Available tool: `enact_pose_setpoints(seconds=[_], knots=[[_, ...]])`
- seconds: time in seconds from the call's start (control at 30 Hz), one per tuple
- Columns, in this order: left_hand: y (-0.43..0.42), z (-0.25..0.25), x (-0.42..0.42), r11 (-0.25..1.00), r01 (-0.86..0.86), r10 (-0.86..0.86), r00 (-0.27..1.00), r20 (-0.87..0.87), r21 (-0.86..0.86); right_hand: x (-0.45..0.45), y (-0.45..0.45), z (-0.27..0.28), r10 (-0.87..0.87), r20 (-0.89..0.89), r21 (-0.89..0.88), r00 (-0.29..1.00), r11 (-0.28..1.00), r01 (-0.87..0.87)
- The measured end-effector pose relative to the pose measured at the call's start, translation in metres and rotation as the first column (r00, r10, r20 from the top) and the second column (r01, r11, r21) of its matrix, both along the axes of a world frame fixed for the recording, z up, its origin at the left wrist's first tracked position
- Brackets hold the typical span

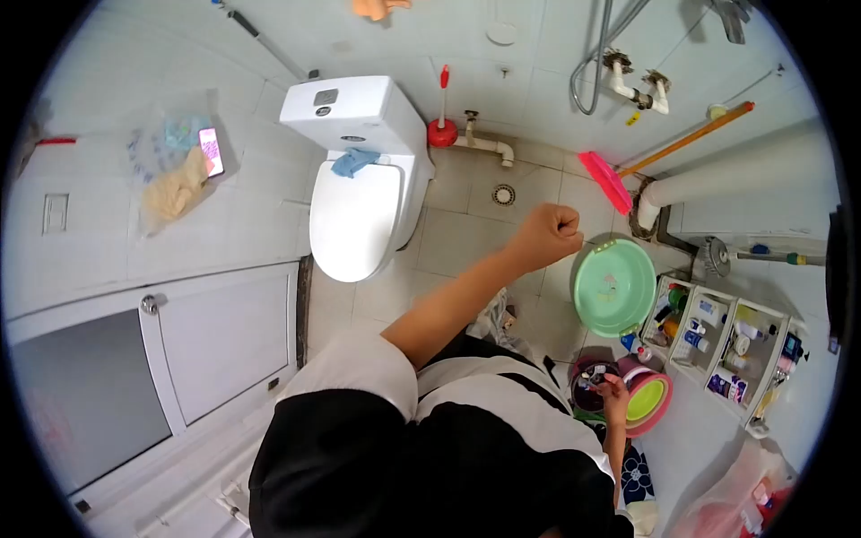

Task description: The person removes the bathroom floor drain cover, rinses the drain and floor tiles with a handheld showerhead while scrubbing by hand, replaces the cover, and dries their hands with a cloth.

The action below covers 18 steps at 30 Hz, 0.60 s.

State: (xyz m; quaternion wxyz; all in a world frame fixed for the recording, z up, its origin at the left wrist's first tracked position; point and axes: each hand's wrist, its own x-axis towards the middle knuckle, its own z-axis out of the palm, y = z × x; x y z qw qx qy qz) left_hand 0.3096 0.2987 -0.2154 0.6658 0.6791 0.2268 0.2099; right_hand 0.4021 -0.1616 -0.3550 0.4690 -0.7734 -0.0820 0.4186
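Observation:
My left hand is closed in a fist, held out over the tiled floor between the toilet and the green basin. Nothing shows sticking out of it. Low on the right, my right hand has its fingers bent over a dark reddish basin. Something small and pale is at its fingertips, too small to name. Beside that hand stands a pink basin with a yellow-green bowl inside it.
A white toilet with its lid down has a blue cloth on it. A red plunger, a pink broom and a floor drain lie beyond. A shelf rack of bottles stands right; a door is left.

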Motion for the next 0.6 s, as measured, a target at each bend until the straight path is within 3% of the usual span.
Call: enact_pose_setpoints(seconds=[0.03, 0.1, 0.13, 0.17, 0.2, 0.27, 0.3, 0.33, 0.37, 0.4, 0.43, 0.5, 0.53, 0.6], knots=[[-0.003, -0.008, -0.009, 1.000, -0.011, 0.011, 1.000, -0.002, 0.004, 0.000, -0.002, 0.000, 0.011, -0.002, 0.004, 1.000, 1.000, -0.011], [-0.007, -0.051, -0.034, 0.992, -0.052, 0.034, 0.989, -0.146, -0.118, -0.004, -0.006, 0.006, -0.136, -0.150, -0.107, 0.979, 0.987, 0.121], [-0.009, -0.097, -0.054, 0.972, 0.109, -0.017, 0.916, -0.400, 0.208, -0.013, -0.011, 0.004, -0.137, -0.146, -0.109, 0.980, 0.987, 0.122], [-0.009, -0.139, -0.075, 0.827, 0.328, 0.034, 0.782, -0.622, 0.457, -0.023, -0.018, 0.000, -0.092, -0.144, -0.152, 0.985, 0.986, 0.070], [-0.006, -0.151, -0.108, 0.630, 0.548, 0.047, 0.681, -0.731, 0.551, -0.033, -0.028, -0.010, -0.048, -0.138, -0.192, 0.989, 0.981, 0.021], [0.021, -0.175, -0.166, 0.504, 0.787, -0.045, 0.436, -0.899, 0.356, -0.061, -0.058, -0.025, 0.059, -0.089, -0.240, 0.994, 0.968, -0.079], [0.044, -0.198, -0.184, 0.583, 0.802, -0.210, 0.299, -0.931, 0.126, -0.075, -0.065, -0.028, 0.126, -0.043, -0.247, 0.991, 0.960, -0.133], [0.066, -0.242, -0.209, 0.646, 0.753, -0.184, 0.311, -0.933, 0.124, -0.092, -0.049, -0.006, 0.178, -0.033, -0.351, 0.984, 0.919, -0.178], [0.088, -0.240, -0.225, 0.721, 0.682, -0.105, 0.282, -0.954, 0.122, -0.109, -0.022, 0.025, 0.229, -0.032, -0.452, 0.973, 0.865, -0.218], [0.109, -0.240, -0.242, 0.789, 0.601, -0.028, 0.248, -0.968, 0.130, -0.123, -0.043, -0.001, 0.278, -0.085, -0.522, 0.957, 0.806, -0.280], [0.132, -0.203, -0.251, 0.855, 0.494, 0.091, 0.156, -0.984, 0.157, -0.138, -0.051, -0.016, 0.319, -0.142, -0.584, 0.937, 0.737, -0.340], [0.183, -0.224, -0.279, 0.904, 0.354, 0.202, 0.139, -0.970, 0.239, -0.165, -0.004, 0.029, 0.058, -0.238, -0.403, 0.970, 0.902, -0.152], [0.207, -0.229, -0.286, 0.903, 0.341, 0.234, 0.124, -0.964, 0.263, -0.182, 0.016, 0.038, 0.023, -0.221, -0.449, 0.975, 0.885, -0.123], [0.251, -0.242, -0.298, 0.863, 0.343, 0.342, 0.139, -0.929, 0.370, -0.192, 0.040, 0.019, 0.025, -0.360, -0.422, 0.933, 0.887, -0.187]])
